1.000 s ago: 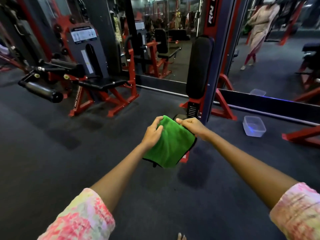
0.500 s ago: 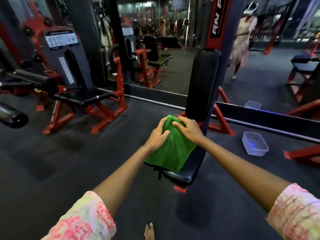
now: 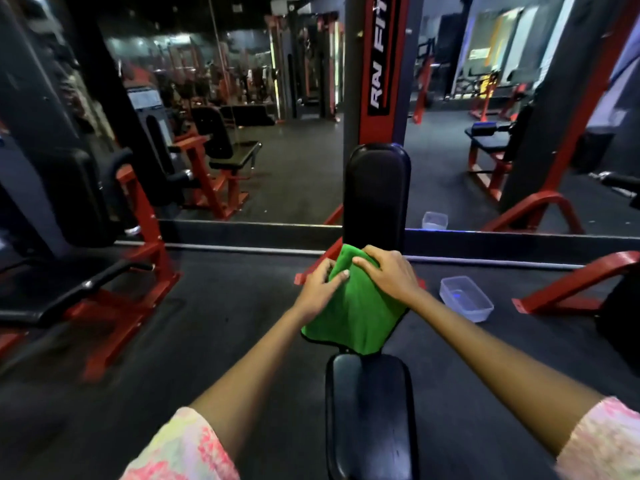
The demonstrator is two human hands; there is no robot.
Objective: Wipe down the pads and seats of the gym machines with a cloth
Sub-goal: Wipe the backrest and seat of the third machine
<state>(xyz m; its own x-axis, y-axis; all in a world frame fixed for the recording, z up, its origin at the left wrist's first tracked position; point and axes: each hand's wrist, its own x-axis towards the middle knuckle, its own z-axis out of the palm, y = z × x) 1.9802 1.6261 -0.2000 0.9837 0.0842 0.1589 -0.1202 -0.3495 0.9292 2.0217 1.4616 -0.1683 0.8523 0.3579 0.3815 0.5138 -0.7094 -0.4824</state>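
Both hands grasp the green cloth (image 3: 356, 313) at its far edge, left hand (image 3: 320, 292) pinching, right hand (image 3: 389, 275) curled over it, apparently bunching it for wiping, above the black seat (image 3: 369, 410) below the upright back pad (image 3: 377, 195).

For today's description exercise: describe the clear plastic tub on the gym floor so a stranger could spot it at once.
Start at the tall black back pad before the mirror, where both hands hold a green cloth. Look right along the dark floor, just before the mirror's base. There sits the plastic tub, the only clear, rectangular, low thing among red frames and black pads.
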